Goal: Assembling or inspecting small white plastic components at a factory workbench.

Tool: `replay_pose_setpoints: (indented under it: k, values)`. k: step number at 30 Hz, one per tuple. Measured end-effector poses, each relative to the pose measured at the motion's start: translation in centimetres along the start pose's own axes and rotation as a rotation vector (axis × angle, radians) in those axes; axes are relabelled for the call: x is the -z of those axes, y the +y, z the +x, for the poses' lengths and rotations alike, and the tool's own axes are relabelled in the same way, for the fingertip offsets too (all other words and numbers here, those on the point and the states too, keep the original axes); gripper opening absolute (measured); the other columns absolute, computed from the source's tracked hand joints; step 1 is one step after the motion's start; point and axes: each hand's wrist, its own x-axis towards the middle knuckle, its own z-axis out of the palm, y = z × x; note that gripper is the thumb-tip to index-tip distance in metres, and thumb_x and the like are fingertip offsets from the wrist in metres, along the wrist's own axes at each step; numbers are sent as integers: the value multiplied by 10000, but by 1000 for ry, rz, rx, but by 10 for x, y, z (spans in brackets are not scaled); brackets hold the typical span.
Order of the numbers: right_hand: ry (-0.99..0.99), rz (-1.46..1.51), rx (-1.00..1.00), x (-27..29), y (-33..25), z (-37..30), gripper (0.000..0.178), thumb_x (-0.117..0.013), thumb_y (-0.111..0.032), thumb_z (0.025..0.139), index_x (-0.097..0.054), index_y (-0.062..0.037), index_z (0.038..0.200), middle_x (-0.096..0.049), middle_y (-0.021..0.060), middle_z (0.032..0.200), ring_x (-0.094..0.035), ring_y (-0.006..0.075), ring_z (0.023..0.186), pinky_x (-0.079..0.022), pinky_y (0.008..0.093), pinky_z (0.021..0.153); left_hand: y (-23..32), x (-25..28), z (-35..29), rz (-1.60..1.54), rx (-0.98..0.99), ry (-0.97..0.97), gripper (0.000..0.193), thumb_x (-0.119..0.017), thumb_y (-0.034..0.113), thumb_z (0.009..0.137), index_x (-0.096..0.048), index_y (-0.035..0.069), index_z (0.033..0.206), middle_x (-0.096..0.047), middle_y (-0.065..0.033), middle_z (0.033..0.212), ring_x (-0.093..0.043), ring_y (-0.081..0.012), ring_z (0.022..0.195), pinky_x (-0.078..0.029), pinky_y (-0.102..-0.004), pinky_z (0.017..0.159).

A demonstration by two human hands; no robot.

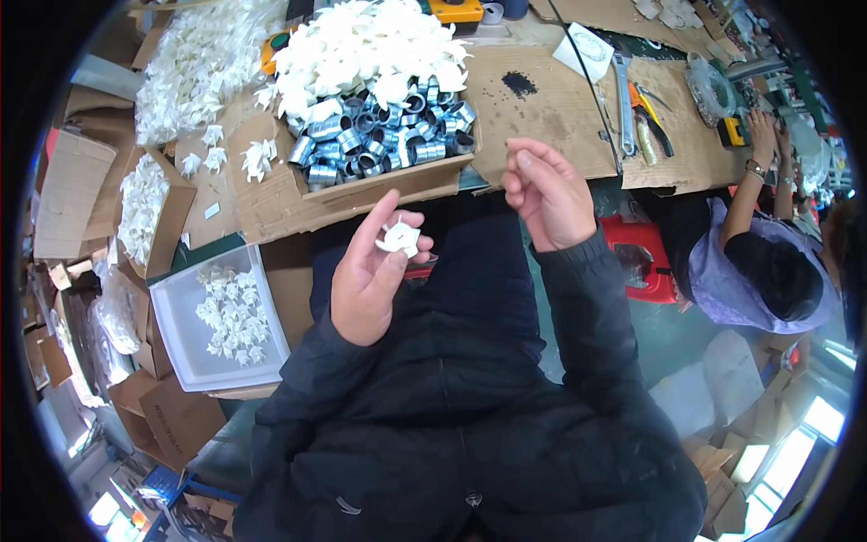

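My left hand (pixel 366 287) is closed on a small white plastic part (pixel 400 238) with a prong sticking out, held between thumb and fingers in front of my body. My right hand (pixel 553 197) is raised over the bench's front edge, thumb and index finger pinched together. Whatever lies between those fingertips is too small to make out. Beyond the left hand stands an open cardboard box (pixel 388 183) holding shiny metal sleeves (pixel 366 135) and a heap of white plastic parts (pixel 370 54). A little pile of tiny black pieces (pixel 519 84) lies past my right hand.
A grey-white bin (pixel 167 312) with white parts stands at left, near a clear bag (pixel 199 68) of more. An adjustable wrench (pixel 624 104) and orange-handled pliers (pixel 647 116) lie on the right. Another person (pixel 768 262) works at far right, beside a red stool (pixel 639 262).
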Motion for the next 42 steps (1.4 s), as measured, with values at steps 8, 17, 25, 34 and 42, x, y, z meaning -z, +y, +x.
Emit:
replay_pose_setpoints:
  k: [8, 17, 25, 34, 42]
  values:
    - [-209, 232, -304, -39, 10, -56, 215, -603, -108, 1069, -676, 6, 1235, -672, 39, 943, -607, 99, 759, -497, 245, 649, 0, -13, 8, -33, -62, -77, 460, -597, 27, 1058, -450, -23, 1491, -567, -173, 1458, -620, -203, 1242, -503, -347, 1068]
    - [-261, 50, -288, -50, 24, -62, 197, -614, -110, 1070, -732, -8, 1190, -677, 19, 852, -592, 63, 699, -499, 219, 618, 1, -12, 0, 18, -97, -37, 522, -679, 174, 1053, -487, -16, 1499, -596, -183, 1457, -622, -234, 1279, -496, -394, 1100]
    - [-240, 30, -297, -53, 25, -63, 197, -627, -104, 1062, -744, -9, 1190, -682, 21, 838, -603, 68, 683, -507, 219, 612, -1, -9, 0, -2, -101, -23, 564, -723, 207, 1029, -499, -20, 1494, -613, -186, 1439, -644, -235, 1245, -515, -388, 1082]
    - [-235, -56, -213, -54, 27, -64, 193, -635, -59, 1039, -763, 6, 1168, -692, 34, 889, -623, 77, 690, -525, 223, 623, -1, -7, 0, 26, -113, -20, 552, -727, 199, 1027, -516, -19, 1488, -618, -189, 1443, -645, -232, 1239, -517, -381, 1076]
    - [-276, -813, 593, -66, 24, -74, 192, -627, 60, 996, -745, 46, 1147, -684, 94, 1043, -715, 139, 818, -612, 273, 682, 1, -7, 0, 49, -58, 25, 521, -724, 44, 999, -525, -27, 1476, -604, -206, 1465, -641, -224, 1237, -528, -377, 1058]
